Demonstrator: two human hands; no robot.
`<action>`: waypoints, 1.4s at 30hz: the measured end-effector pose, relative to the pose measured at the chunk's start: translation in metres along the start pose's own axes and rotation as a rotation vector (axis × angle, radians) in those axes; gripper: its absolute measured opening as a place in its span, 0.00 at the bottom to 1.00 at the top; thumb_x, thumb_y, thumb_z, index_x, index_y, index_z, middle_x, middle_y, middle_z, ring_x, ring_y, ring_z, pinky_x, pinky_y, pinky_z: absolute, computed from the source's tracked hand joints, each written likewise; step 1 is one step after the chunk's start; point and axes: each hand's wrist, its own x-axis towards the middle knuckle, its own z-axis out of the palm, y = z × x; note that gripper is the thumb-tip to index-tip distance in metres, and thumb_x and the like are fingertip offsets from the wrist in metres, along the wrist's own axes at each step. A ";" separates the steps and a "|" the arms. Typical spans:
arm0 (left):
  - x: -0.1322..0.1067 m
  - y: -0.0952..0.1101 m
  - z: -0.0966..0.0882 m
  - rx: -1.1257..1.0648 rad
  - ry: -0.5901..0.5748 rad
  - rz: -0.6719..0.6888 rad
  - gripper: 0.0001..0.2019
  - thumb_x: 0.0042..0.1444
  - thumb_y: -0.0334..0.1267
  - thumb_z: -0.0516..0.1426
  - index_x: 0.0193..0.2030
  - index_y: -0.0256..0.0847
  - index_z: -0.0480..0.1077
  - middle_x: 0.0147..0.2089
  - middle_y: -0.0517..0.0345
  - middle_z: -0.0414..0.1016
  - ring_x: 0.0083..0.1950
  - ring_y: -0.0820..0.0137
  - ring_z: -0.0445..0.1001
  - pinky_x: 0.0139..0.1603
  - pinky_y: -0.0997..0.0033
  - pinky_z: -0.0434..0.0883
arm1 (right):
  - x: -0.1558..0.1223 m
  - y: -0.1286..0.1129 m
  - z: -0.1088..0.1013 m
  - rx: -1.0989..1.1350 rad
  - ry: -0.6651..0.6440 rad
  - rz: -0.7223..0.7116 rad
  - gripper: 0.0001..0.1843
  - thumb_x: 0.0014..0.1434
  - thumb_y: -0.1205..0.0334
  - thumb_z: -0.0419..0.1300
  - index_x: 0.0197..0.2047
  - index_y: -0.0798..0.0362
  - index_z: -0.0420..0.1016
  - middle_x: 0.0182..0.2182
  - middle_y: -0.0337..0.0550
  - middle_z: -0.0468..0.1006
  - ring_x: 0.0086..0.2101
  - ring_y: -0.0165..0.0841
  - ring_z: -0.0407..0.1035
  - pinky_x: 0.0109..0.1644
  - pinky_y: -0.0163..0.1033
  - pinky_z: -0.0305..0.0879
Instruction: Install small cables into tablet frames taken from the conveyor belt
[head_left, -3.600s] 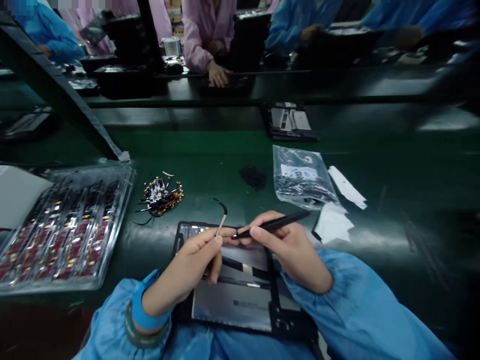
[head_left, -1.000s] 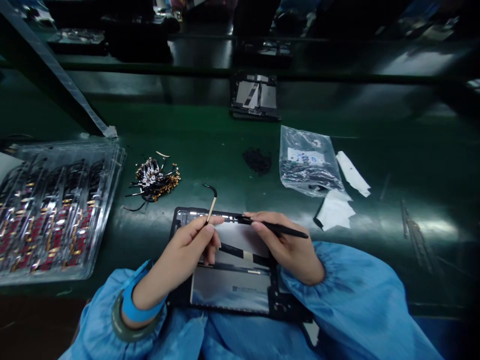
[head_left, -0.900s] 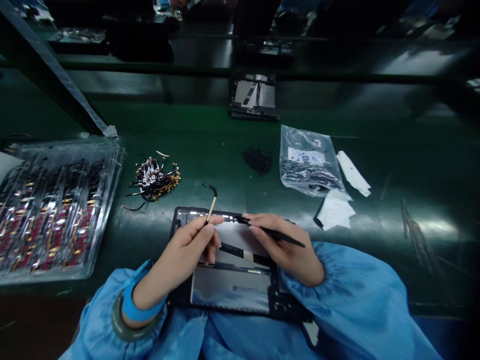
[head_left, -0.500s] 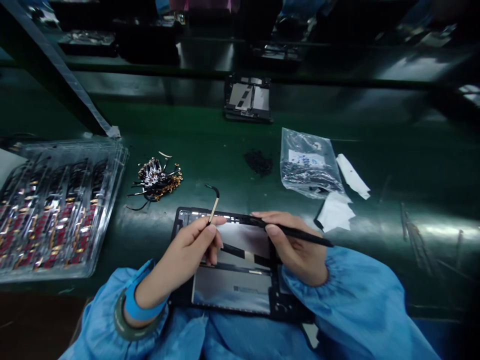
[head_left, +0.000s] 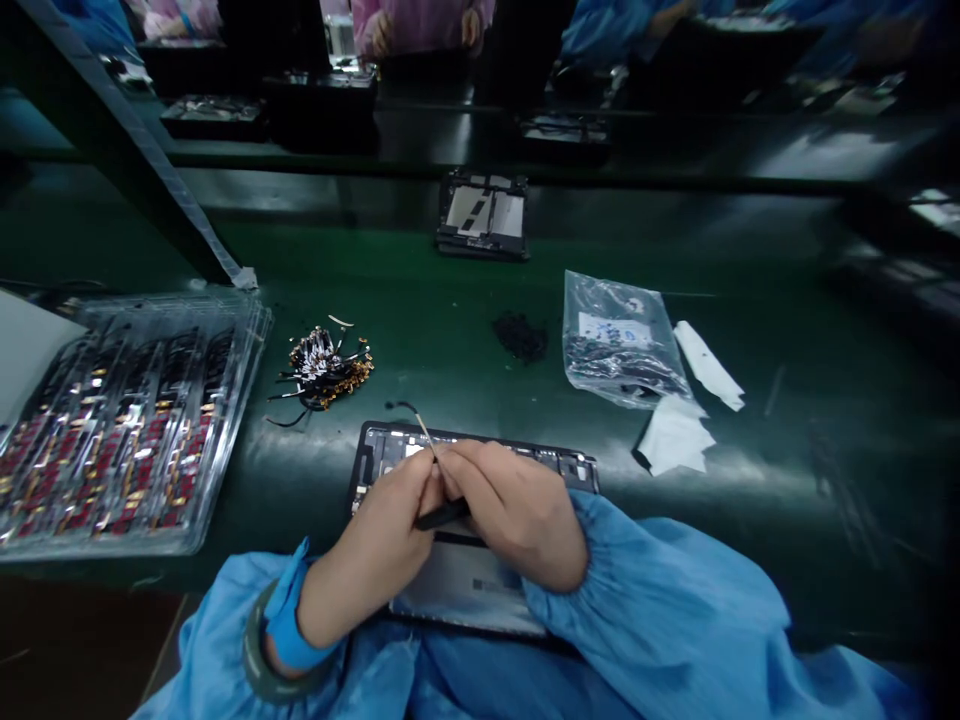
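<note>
A thin flex cable (head_left: 421, 424) with a curved black end is pinched in my left hand (head_left: 394, 515), and that end sticks up past the fingertips. My right hand (head_left: 517, 505) meets it, its fingers closed at the lower part of the cable. The dark end of a slim black tool (head_left: 442, 515) shows below the fingers, held in my right hand; the rest of it is hidden. Both hands are above an opened tablet (head_left: 469, 590), its silver inside facing up and its middle covered by them.
Clear trays (head_left: 180, 510) of flex parts stand at left, beside a pile of similar cables (head_left: 326, 368). Ahead are small black pieces (head_left: 520, 336), a labelled plastic bag (head_left: 619, 345), white paper scraps (head_left: 679, 437) and stacked tablet bodies (head_left: 482, 218). Co-workers (head_left: 420, 30) sit across the bench.
My right hand has moved left from the tablet's top edge to meet my left hand. The black tool has swung round beneath the fingers. The cable now leans left, and the view has shifted slightly.
</note>
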 end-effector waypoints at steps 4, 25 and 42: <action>0.000 0.001 -0.001 0.059 -0.031 0.015 0.14 0.65 0.39 0.43 0.35 0.41 0.66 0.32 0.58 0.69 0.34 0.70 0.67 0.38 0.72 0.63 | -0.003 0.005 -0.005 0.144 0.047 0.095 0.09 0.62 0.68 0.52 0.39 0.57 0.74 0.33 0.48 0.80 0.33 0.34 0.73 0.35 0.37 0.71; 0.001 0.006 -0.011 -0.868 -0.035 -0.283 0.15 0.58 0.44 0.56 0.46 0.36 0.75 0.27 0.56 0.73 0.29 0.73 0.68 0.32 0.74 0.63 | -0.001 0.017 -0.011 0.232 0.191 0.137 0.06 0.58 0.71 0.56 0.37 0.53 0.73 0.28 0.42 0.79 0.28 0.31 0.73 0.31 0.34 0.70; 0.002 0.005 -0.010 -0.894 -0.133 -0.294 0.15 0.57 0.43 0.57 0.44 0.35 0.75 0.29 0.53 0.76 0.30 0.71 0.73 0.34 0.73 0.67 | 0.017 0.020 -0.006 0.587 0.163 0.488 0.07 0.59 0.62 0.58 0.37 0.53 0.76 0.31 0.43 0.81 0.31 0.31 0.75 0.31 0.34 0.71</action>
